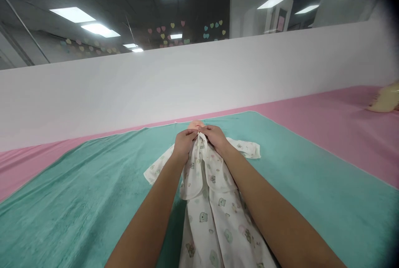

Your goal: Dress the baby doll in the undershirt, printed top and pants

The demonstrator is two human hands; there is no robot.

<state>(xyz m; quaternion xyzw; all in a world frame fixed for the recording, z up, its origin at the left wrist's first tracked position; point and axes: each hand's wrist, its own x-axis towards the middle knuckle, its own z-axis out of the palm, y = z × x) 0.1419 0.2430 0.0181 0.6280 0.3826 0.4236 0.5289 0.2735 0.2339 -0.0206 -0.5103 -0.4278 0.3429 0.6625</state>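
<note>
A white baby garment with small animal prints lies spread over a doll, whose pinkish head shows just beyond my hands. Its sleeves stretch out to both sides. At the neckline my left hand is closed, fingertips pinching the white tie strings. My right hand meets it there, also closed in a pinch on the strings. A loop of string hangs below the fingertips. The front panels part a little under the neck. My fingers hide the exact grip and most of the doll's head.
A teal blanket lies under the garment, over a pink sheet. Beyond stands a low white wall with dark glass above it. At the far right edge lies a pale yellow object, partly cut off.
</note>
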